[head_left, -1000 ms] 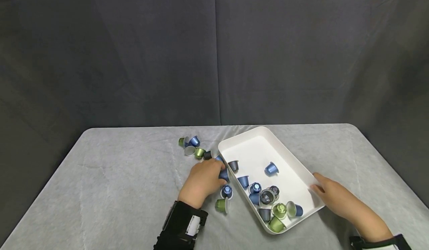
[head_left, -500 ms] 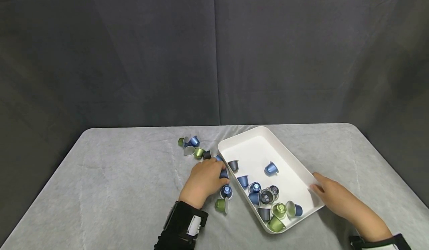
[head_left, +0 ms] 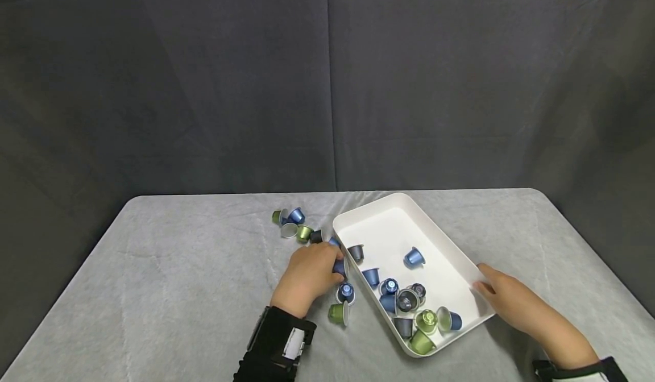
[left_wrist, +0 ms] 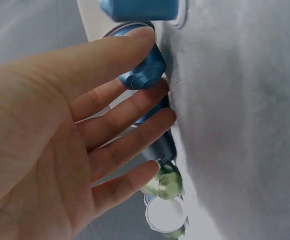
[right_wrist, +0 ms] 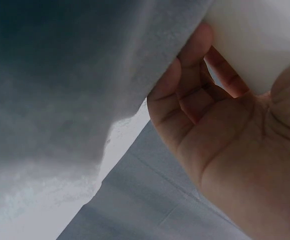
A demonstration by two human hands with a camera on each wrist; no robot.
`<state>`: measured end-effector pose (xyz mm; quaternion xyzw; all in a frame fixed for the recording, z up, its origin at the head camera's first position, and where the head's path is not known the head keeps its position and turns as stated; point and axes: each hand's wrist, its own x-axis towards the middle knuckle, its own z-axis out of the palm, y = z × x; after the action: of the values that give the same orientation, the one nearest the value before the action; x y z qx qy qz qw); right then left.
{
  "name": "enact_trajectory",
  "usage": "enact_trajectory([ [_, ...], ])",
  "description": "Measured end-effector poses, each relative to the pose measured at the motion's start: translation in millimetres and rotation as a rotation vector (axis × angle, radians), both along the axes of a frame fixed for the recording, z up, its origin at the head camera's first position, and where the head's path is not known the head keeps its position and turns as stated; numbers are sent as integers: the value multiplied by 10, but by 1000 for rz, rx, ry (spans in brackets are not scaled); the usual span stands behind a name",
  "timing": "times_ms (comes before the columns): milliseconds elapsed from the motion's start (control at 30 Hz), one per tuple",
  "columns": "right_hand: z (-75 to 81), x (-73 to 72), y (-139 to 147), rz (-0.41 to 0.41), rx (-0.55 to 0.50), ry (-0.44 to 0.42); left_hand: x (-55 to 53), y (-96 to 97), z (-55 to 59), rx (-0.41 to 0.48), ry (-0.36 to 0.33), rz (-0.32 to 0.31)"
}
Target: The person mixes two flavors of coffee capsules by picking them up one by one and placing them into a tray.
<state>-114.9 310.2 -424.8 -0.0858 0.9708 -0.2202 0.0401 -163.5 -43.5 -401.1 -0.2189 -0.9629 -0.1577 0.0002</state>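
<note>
Beside the tray's left wall, my left hand (head_left: 307,277) pinches a blue coffee capsule (head_left: 339,268) between thumb and fingers. In the left wrist view the thumb lies over this blue capsule (left_wrist: 147,75), while the other fingers stay spread. My right hand (head_left: 517,302) grips the white tray (head_left: 386,220) at its right side, thumb over the rim and fingers below, as the right wrist view also shows. Several blue, dark and green capsules lie in the tray, mostly toward its near corner, with one blue capsule (head_left: 414,258) apart from them.
Close in front of the left hand are another blue capsule (head_left: 345,292) and a green capsule (head_left: 336,314). Beyond that hand, several capsules form a loose row, including a light green capsule (head_left: 304,233) and a black capsule (head_left: 316,236). A grey cloth (head_left: 179,285) covers the table.
My left hand and the blue capsule it pinches have shifted very slightly left. The tray and my right hand look unmoved.
</note>
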Motion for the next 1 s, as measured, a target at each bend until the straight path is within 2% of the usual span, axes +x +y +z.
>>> enact_trajectory([
  [300, 13, -8, -6, -10, 9, -24, 34, -54, 112, -1, -35, 18],
  [600, 2, -6, 3, -6, 2, -4, 55, -136, 241, 46, 7, 43],
  [800, -10, 5, -5, 5, -12, 9, 53, -141, 267, 50, 20, 55],
  [1000, -17, 22, -7, 8, -14, 27, 65, -111, 289, 58, 51, 41],
])
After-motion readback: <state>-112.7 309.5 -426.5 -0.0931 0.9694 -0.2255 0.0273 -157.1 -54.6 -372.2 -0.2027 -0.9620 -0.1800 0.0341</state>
